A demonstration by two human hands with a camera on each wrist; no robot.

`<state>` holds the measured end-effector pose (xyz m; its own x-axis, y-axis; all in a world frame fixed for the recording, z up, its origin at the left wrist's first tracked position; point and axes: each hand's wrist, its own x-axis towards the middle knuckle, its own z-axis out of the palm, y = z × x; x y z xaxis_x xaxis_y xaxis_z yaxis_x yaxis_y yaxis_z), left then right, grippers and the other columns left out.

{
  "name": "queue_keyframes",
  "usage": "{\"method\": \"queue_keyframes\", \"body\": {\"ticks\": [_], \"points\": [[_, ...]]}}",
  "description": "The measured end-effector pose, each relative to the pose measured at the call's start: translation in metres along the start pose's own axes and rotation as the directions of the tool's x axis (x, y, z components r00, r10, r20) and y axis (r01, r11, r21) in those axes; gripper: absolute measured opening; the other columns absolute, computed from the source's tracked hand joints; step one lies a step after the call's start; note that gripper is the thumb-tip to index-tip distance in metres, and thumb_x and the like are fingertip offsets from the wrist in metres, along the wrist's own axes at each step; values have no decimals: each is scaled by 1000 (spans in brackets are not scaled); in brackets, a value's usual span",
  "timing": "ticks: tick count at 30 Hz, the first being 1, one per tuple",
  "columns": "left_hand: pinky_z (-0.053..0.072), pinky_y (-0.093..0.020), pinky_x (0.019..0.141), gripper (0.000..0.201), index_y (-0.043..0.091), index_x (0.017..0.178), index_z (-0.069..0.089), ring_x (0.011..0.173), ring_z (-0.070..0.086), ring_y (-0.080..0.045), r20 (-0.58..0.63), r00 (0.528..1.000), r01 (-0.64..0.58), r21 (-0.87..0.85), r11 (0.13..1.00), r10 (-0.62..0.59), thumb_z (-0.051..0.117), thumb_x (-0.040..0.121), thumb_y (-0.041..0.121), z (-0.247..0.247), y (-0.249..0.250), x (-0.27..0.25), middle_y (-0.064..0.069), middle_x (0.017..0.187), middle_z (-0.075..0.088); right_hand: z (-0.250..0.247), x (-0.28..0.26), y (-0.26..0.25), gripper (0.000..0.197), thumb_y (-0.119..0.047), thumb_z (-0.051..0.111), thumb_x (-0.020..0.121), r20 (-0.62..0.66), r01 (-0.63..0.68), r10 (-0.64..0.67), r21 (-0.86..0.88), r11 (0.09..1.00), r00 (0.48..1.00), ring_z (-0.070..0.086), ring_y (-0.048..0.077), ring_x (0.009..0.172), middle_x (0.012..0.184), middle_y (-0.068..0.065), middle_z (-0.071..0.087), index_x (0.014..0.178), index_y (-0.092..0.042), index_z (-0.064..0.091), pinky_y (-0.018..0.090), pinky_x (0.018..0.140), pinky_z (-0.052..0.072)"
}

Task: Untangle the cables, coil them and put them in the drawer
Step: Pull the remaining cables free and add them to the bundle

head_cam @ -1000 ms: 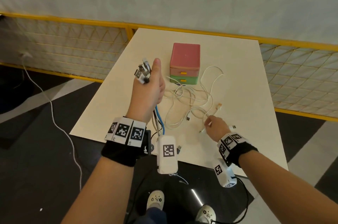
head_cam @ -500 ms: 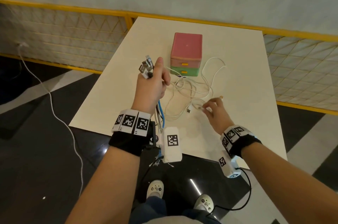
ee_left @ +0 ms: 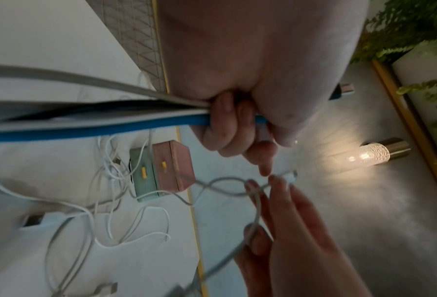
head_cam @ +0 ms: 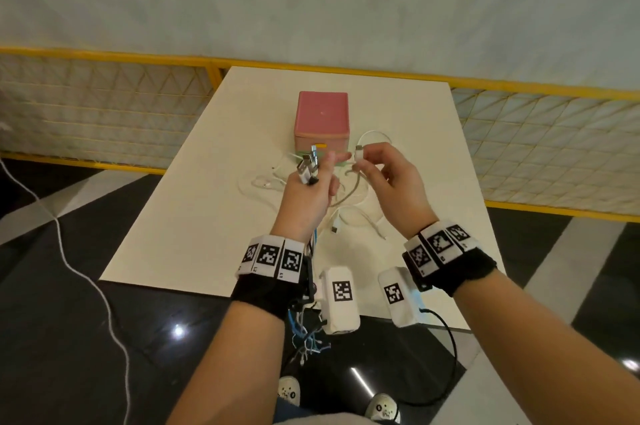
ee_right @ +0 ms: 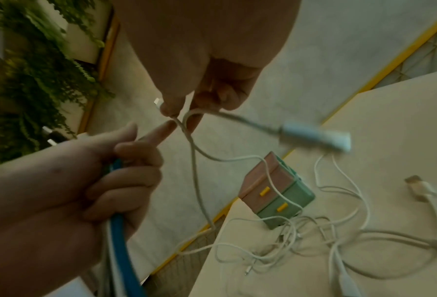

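A cream surface (head_cam: 194,216) stands on dark glossy floor (head_cam: 69,320) by a yellow-railed fence (head_cam: 104,112) — white cables (head_cam: 353,213) tangled before the drawer box (head_cam: 322,119). Left hand (head_cam: 304,196) clenches a cable bundle (head_cam: 308,164); right hand (head_cam: 394,182) pinches one plug (head_cam: 359,151).

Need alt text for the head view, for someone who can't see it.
Above a white table, the left hand grips a bundle of cable plugs while the right hand pinches a white cable end beside it. Loose white cables lie before a closed pink-and-green drawer box.
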<state>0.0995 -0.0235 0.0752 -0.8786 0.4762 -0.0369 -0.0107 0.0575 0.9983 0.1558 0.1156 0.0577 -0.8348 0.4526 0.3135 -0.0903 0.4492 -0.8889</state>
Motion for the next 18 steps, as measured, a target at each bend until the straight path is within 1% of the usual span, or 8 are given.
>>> {"method": "queue_keyframes", "body": {"ticks": [2, 3, 5, 7, 9, 12, 15, 18], "points": [[27, -23, 45, 44, 14, 70, 61, 40, 33, -7, 17, 1000, 5, 34, 999, -5, 48, 99, 45, 8, 0, -1, 1, 54, 41, 5, 0, -6, 19, -22, 55, 94, 66, 4, -7, 52, 999, 998, 59, 9, 67, 83, -13, 66, 94, -41, 58, 23, 56, 43], [26, -25, 46, 47, 13, 65, 54, 39, 32, -9, 7, 1000, 6, 49, 999, -6, 52, 97, 47, 10, 0, 0, 0, 53, 40, 7, 1, -7, 13, -21, 54, 95, 87, 6, -12, 59, 998, 996, 59, 6, 70, 82, -11, 66, 96, -32, 60, 21, 57, 42], [28, -25, 46, 47, 12, 63, 51, 38, 33, -9, -39, 999, 23, 51, 998, -21, 58, 93, 46, 13, 1, 2, 2, 48, 40, 9, 2, -8, 8, -18, 53, 96, 80, 1, -6, 53, 999, 997, 59, 1, 77, 87, -6, 65, 98, -15, 60, 15, 62, 42], [31, -20, 45, 39, 16, 62, 56, 37, 38, -5, -74, 997, 14, 26, 1000, -12, 62, 94, 38, 12, 5, 3, 10, 40, 43, 10, 0, -9, 7, -14, 54, 95, 86, -10, 4, 62, 998, 996, 58, -7, 73, 89, -6, 64, 97, -12, 60, 8, 60, 40], [33, -13, 44, 28, 26, 69, 64, 37, 43, 1, -97, 995, -9, -3, 1000, 9, 60, 96, 31, 10, 8, 4, 14, 37, 49, 9, -3, -12, 7, -11, 55, 94, 184, -50, 32, 93, 994, 982, 56, -10, 63, 90, -2, 64, 99, -10, 59, 7, 53, 39], [36, -17, 42, 37, 30, 62, 65, 35, 41, -2, -127, 992, -22, -63, 998, 14, 57, 98, 32, 7, 10, 6, 12, 37, 46, 10, -7, -10, 9, -14, 52, 96, 383, -77, 73, -4, 997, 921, 50, 1, 46, 92, 2, 68, 95, -10, 60, 13, 47, 40], [34, -20, 42, 28, 20, 77, 65, 34, 36, -5, -23, 999, -36, -52, 998, 35, 54, 99, 31, 7, 12, 7, 10, 37, 42, 10, -8, -8, 20, -17, 47, 98, 362, -27, 57, -89, 996, 930, 47, 14, 41, 77, -11, 65, 82, -15, 59, 18, 46, 40], [34, -21, 46, 36, 15, 71, 55, 36, 39, -4, -45, 998, -44, -13, 999, 44, 50, 101, 34, 5, 11, 11, 9, 38, 44, 9, -6, -10, 22, -20, 43, 99, 353, -44, 73, -88, 995, 933, 51, 17, 41, 66, -15, 56, 82, -18, 56, 19, 41, 38]]}}
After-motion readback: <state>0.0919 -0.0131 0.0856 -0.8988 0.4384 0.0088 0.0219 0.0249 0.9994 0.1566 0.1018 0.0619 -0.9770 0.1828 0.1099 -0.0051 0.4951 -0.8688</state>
